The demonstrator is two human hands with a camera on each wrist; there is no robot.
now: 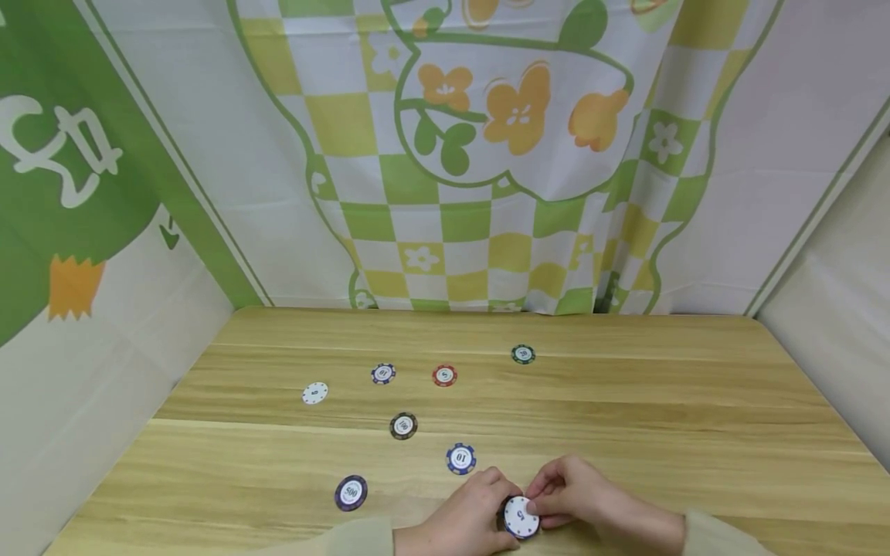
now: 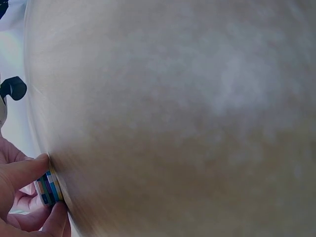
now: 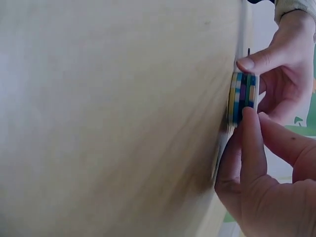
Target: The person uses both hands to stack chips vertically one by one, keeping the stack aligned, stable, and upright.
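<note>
A short stack of poker chips [image 1: 520,525] stands near the front edge of the table, topped by a white chip marked 5. My left hand [image 1: 469,513] holds the stack from the left, thumb and fingers round its side. From the right, my right hand [image 1: 580,498] has its thumb over the edge of the top chip and its fingers against the stack's side. Striped edges of blue, green and yellow show on the stack [image 3: 243,98] in the right wrist view. Fingers of both hands partly cover the stack [image 2: 51,187] in the left wrist view.
Single chips lie spread over the wooden table [image 1: 660,401]: purple 500 [image 1: 351,493], blue 10 [image 1: 461,459], black 100 [image 1: 403,425], white [image 1: 315,393], another blue 10 [image 1: 383,374], red 5 [image 1: 445,375], green 20 [image 1: 524,354]. A patterned curtain [image 1: 452,216] hangs behind.
</note>
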